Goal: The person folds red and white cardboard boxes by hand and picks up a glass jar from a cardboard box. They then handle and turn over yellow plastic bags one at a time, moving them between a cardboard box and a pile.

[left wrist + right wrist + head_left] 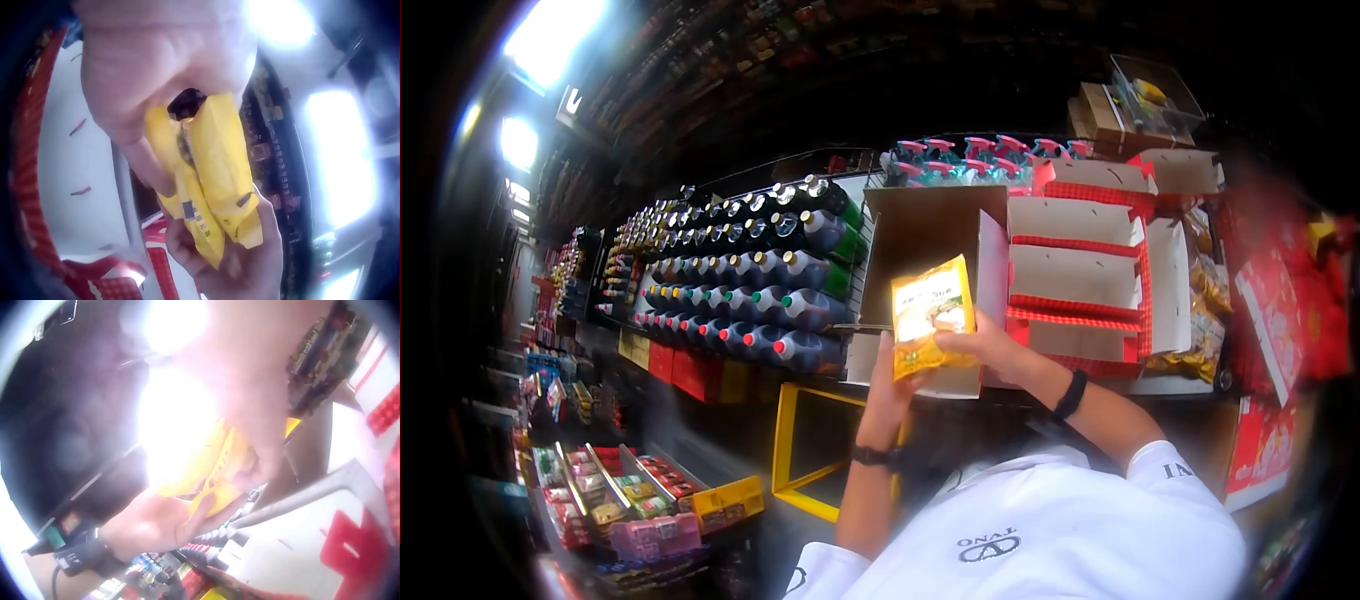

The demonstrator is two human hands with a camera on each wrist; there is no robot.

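In front of my chest, both hands hold yellow snack packets; the front one point(933, 312) faces me with a printed white panel. From the left wrist view, two yellow packets point(219, 156) show side by side, pressed close together. My left hand point(887, 390) grips their lower left side from below. The right hand point(990, 350) holds the right side, its thumb lying across the front. Behind the packets stands an open brown cardboard box point(930, 225), its flap folded down toward me.
Red-checked white cartons point(1075, 270) stand open right of the box. Rows of dark bottles point(800, 270) fill the left, with pink-topped spray bottles point(980, 150) at the back. More yellow packets point(1205, 330) lie at far right. A yellow frame point(785, 440) stands below.
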